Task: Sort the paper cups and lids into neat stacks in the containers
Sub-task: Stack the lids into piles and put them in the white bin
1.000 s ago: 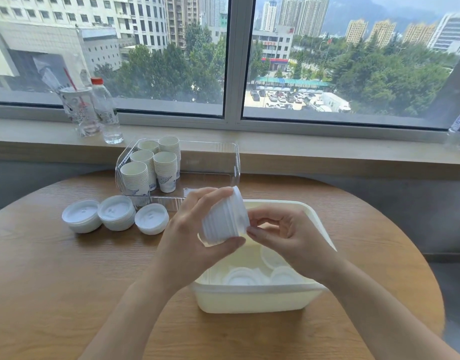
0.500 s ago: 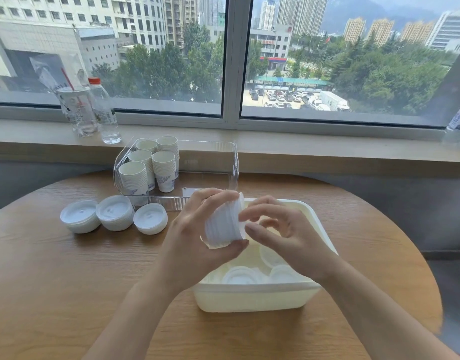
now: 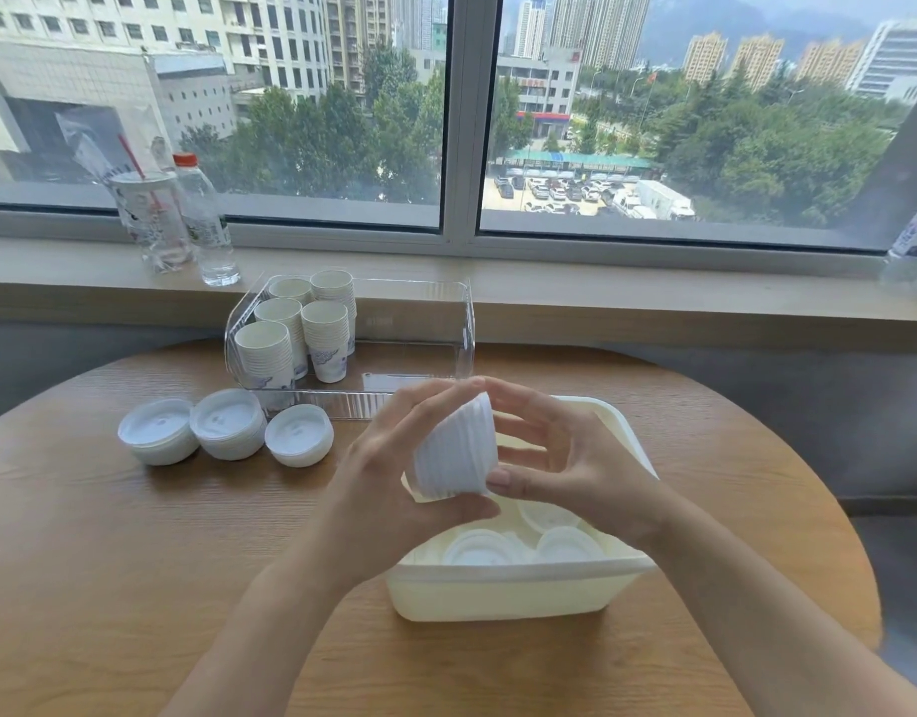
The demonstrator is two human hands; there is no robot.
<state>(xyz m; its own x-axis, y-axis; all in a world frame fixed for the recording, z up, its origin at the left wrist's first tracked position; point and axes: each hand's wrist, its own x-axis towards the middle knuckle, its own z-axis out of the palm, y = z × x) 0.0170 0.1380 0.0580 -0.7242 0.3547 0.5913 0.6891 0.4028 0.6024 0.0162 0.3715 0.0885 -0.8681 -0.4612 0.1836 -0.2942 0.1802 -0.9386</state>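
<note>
A: Entry, hands. What holds what?

B: Left hand (image 3: 389,483) grips a stack of lids (image 3: 453,450), fingers curled over the top, thumb under. The stack lies on its side, held in the air above the white tub (image 3: 503,595). Right hand (image 3: 565,473) touches the stack's right end, thumb at the lower rim, fingers curved round the upper rim.

A: Tub location and contents?

B: On the table (image 3: 135,561), near its front-right edge. Loose lids (image 3: 567,545) lie on the tub's floor; count cannot be told.

A: Other lids?

B: Three lid piles (image 3: 226,424) in a row on the left part of the table, touching or nearly so.

A: Cups?

B: Five stacks of paper cups (image 3: 296,333), upright, in the left end of a clear bin (image 3: 461,323) at the table's back edge. The bin's right part holds nothing visible.

A: Off the table?

B: Water bottle (image 3: 205,219) and a plastic drink cup (image 3: 145,219) on the windowsill, left side.
</note>
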